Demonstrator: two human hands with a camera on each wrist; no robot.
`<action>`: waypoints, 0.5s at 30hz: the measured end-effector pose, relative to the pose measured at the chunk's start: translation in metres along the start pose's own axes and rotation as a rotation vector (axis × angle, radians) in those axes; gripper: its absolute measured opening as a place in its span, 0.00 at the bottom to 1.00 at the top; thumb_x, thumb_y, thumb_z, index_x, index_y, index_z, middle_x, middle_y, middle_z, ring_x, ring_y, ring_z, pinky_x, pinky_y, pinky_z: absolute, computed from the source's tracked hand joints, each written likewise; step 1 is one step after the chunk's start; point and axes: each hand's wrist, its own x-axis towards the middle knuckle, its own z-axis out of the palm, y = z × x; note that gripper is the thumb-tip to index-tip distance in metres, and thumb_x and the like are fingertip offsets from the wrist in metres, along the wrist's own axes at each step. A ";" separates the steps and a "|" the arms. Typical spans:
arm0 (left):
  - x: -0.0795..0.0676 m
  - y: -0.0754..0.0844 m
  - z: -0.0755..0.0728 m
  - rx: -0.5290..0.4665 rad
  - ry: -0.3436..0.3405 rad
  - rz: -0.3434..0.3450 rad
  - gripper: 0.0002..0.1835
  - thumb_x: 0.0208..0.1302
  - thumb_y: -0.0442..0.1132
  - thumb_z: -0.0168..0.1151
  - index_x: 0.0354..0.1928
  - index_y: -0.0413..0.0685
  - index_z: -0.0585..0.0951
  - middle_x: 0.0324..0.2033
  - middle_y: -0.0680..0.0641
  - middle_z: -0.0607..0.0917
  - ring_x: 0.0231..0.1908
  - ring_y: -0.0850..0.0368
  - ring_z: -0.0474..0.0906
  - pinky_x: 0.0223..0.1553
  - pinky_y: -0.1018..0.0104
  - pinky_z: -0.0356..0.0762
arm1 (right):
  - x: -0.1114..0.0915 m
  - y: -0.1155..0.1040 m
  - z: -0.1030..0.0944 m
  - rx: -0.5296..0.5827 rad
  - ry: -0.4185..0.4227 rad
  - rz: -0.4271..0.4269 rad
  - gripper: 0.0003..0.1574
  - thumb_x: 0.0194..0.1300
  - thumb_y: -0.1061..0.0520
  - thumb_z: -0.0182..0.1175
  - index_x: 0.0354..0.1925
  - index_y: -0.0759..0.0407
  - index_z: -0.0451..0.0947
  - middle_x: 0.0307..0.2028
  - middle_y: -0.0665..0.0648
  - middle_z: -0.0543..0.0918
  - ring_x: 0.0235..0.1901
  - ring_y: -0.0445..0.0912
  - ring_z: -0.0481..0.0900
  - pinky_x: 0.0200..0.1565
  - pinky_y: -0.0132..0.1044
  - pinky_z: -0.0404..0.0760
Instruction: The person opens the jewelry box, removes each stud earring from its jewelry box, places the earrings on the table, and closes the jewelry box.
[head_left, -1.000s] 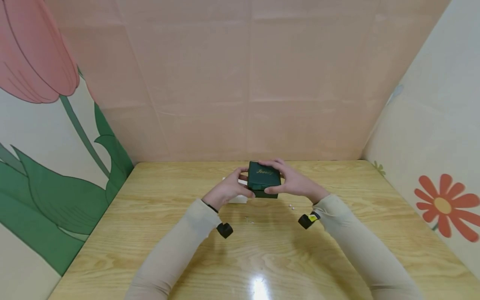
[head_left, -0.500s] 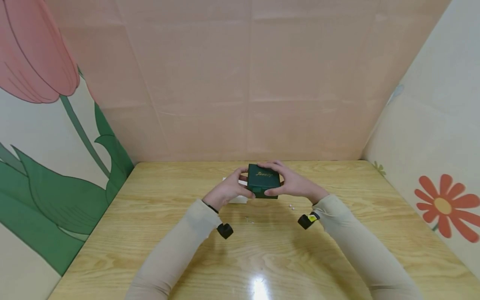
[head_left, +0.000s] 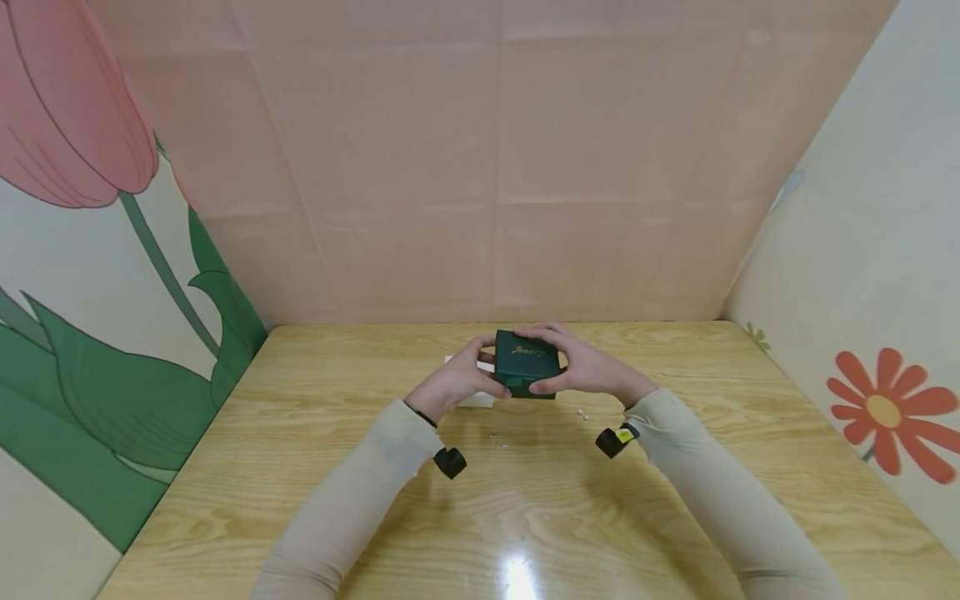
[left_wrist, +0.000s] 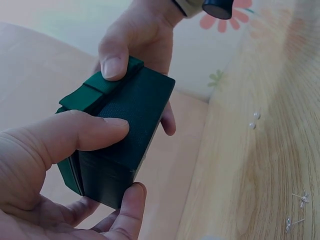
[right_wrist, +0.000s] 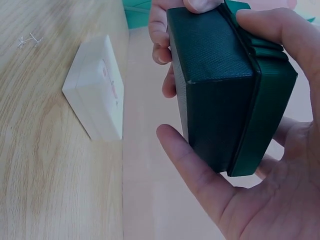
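Both hands hold a dark green jewelry box (head_left: 527,357) above the wooden table, its lid down and gold lettering on top. My left hand (head_left: 459,379) grips the box's left side, thumb (left_wrist: 102,132) on the front face and fingers around the side and underside. My right hand (head_left: 588,360) grips the right side, its thumb (right_wrist: 265,22) on the green ribbon bow (right_wrist: 270,52) at the lid's front, with other fingers over the top and far side. In the right wrist view the lid meets the base along a dark seam.
A white box (right_wrist: 95,90) stands on the table (head_left: 300,433) behind the left hand. Two small pearl-like beads (left_wrist: 255,120) lie right of centre. Nearer the front are small silvery, thin-stemmed pieces (left_wrist: 300,200). A pink backdrop (head_left: 480,167) rises at the rear.
The jewelry box's lid has sunk slightly and its top edge sits a little lower in the head view. Right fingers moved down with it; the left hand has barely moved.
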 end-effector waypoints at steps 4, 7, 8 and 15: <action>0.000 -0.001 0.000 -0.002 0.003 0.000 0.50 0.47 0.21 0.69 0.72 0.49 0.56 0.57 0.37 0.68 0.51 0.43 0.76 0.50 0.57 0.75 | 0.000 0.001 0.000 -0.001 -0.005 -0.003 0.53 0.54 0.46 0.72 0.73 0.40 0.56 0.68 0.56 0.56 0.64 0.59 0.60 0.59 0.62 0.65; 0.000 0.000 0.000 -0.009 -0.002 -0.004 0.51 0.48 0.21 0.70 0.72 0.50 0.55 0.58 0.37 0.68 0.52 0.43 0.75 0.51 0.56 0.75 | 0.001 0.000 -0.001 0.002 -0.009 0.001 0.53 0.54 0.46 0.72 0.73 0.40 0.56 0.68 0.56 0.56 0.63 0.59 0.61 0.58 0.61 0.66; -0.001 0.000 0.000 -0.010 -0.004 -0.007 0.51 0.48 0.21 0.70 0.72 0.51 0.55 0.58 0.37 0.67 0.52 0.43 0.75 0.52 0.55 0.75 | 0.001 0.000 -0.001 0.003 -0.011 0.003 0.53 0.54 0.46 0.72 0.73 0.39 0.56 0.68 0.56 0.56 0.63 0.59 0.61 0.58 0.61 0.67; -0.001 0.002 -0.001 -0.013 -0.018 -0.023 0.52 0.48 0.22 0.70 0.72 0.52 0.55 0.60 0.39 0.66 0.54 0.44 0.74 0.56 0.53 0.72 | 0.000 0.001 -0.001 0.007 -0.017 0.010 0.54 0.54 0.46 0.72 0.73 0.37 0.56 0.69 0.56 0.55 0.62 0.58 0.62 0.58 0.60 0.67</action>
